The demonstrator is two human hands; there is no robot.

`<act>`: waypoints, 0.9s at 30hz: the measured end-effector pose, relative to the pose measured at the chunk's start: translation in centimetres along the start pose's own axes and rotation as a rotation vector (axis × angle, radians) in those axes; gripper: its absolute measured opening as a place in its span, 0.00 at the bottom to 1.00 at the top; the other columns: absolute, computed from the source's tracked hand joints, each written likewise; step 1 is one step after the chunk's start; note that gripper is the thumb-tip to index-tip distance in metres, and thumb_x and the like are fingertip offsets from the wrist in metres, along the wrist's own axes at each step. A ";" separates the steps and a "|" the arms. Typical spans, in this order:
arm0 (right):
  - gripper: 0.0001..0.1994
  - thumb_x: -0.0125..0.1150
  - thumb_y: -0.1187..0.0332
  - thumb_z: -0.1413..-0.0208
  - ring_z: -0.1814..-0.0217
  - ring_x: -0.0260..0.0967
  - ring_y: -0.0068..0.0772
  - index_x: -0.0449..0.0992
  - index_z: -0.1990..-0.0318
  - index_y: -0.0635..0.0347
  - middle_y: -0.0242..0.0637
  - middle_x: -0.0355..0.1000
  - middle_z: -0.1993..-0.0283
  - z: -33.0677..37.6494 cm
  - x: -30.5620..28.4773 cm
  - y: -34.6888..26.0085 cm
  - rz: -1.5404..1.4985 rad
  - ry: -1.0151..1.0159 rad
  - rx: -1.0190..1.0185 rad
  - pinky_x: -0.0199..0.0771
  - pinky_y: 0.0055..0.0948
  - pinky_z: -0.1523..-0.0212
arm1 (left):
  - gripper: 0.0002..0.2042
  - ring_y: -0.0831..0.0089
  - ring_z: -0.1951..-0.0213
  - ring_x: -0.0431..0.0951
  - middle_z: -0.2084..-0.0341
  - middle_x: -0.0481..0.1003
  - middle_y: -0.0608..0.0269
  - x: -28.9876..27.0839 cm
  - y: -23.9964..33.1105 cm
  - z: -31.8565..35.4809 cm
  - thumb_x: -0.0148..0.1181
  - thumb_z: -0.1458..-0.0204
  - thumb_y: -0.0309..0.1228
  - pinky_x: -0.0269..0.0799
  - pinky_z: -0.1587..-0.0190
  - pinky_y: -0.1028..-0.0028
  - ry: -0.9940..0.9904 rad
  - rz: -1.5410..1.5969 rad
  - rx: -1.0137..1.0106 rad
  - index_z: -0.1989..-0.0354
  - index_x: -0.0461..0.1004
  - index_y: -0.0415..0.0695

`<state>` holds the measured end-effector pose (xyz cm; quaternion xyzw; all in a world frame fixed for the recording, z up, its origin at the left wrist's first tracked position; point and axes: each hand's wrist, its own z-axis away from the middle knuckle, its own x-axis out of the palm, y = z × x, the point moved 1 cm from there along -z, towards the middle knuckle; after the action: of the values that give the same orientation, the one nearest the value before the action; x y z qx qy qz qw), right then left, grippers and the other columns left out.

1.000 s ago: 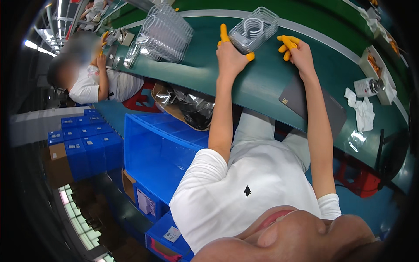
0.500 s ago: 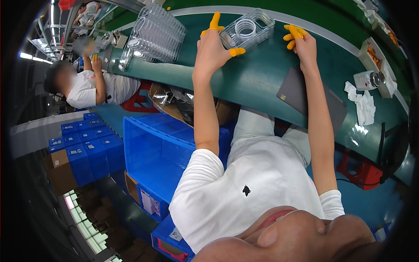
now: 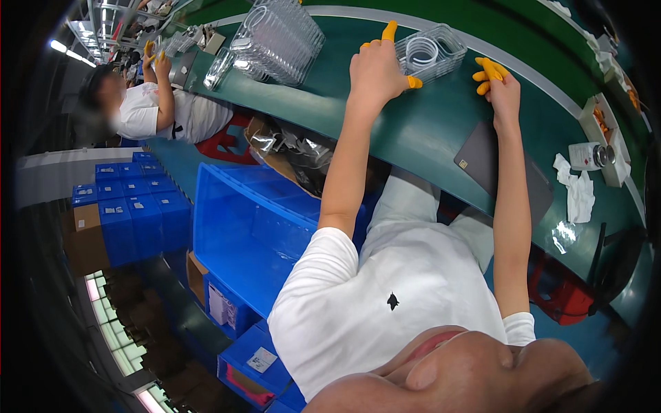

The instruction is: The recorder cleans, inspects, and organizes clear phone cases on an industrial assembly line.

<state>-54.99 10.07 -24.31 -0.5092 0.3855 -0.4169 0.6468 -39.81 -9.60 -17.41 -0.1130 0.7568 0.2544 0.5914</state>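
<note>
My left hand (image 3: 375, 74), with yellow finger covers, spans the left end of a clear plastic tray (image 3: 451, 63). The thumb lies along the near side; the index finger sticks up beyond the far corner. A coil of white tubing (image 3: 421, 52) lies inside the tray. To the right, apart from the tray, is my right hand (image 3: 497, 86), also in yellow finger covers. Its fingers are bent and spread, with nothing visible between them. Beneath that forearm lies a flat dark-grey panel (image 3: 478, 155) at the bench's near edge.
A stack of clear trays (image 3: 282, 45) stands left on the green bench (image 3: 330, 110). A white-labelled container (image 3: 585, 156), crumpled tissue (image 3: 578, 193) and open box (image 3: 599, 124) are right. Blue bins (image 3: 241, 227) stand below left; a person (image 3: 144, 110) sits far left.
My view has turned slightly, shifting the bench things rightward in the picture. My left hand stays at the tray's left end; my right hand stays apart from the tray.
</note>
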 end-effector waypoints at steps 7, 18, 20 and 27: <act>0.18 0.49 0.76 0.40 0.77 0.62 0.15 0.76 0.44 0.68 0.35 0.79 0.64 0.1 0.1 0.1 -0.016 0.029 0.001 0.59 0.17 0.77 | 0.35 0.51 0.55 0.80 0.56 0.80 0.49 -0.5 0.6 1.2 0.83 0.72 0.39 0.76 0.52 0.60 0.100 0.088 -0.020 0.52 0.79 0.37; 0.18 0.43 0.71 0.38 0.76 0.66 0.17 0.78 0.48 0.66 0.35 0.77 0.68 0.6 -4.0 -4.8 -0.184 -0.063 -0.202 0.60 0.17 0.78 | 0.54 0.55 0.53 0.79 0.51 0.78 0.52 -2.9 4.4 7.6 0.84 0.71 0.38 0.72 0.47 0.59 0.370 0.542 0.155 0.30 0.59 0.46; 0.17 0.43 0.70 0.36 0.79 0.63 0.15 0.78 0.48 0.63 0.30 0.73 0.74 3.2 -5.6 -7.9 0.033 -0.311 -0.230 0.58 0.18 0.79 | 0.54 0.54 0.47 0.74 0.48 0.76 0.54 -3.2 5.1 9.8 0.82 0.69 0.35 0.65 0.42 0.59 0.322 0.646 0.184 0.28 0.57 0.46; 0.25 0.39 0.51 0.27 0.85 0.51 0.11 0.79 0.48 0.63 0.22 0.59 0.83 10.8 -9.3 -6.1 0.034 -0.302 -0.113 0.47 0.15 0.83 | 0.55 0.54 0.48 0.74 0.47 0.76 0.53 -2.7 8.2 13.6 0.84 0.69 0.37 0.70 0.44 0.59 0.228 0.739 0.204 0.27 0.57 0.45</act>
<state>-49.20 21.61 -15.64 -0.5950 0.3153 -0.3022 0.6748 -31.51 4.08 -15.07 0.1984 0.8288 0.3593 0.3803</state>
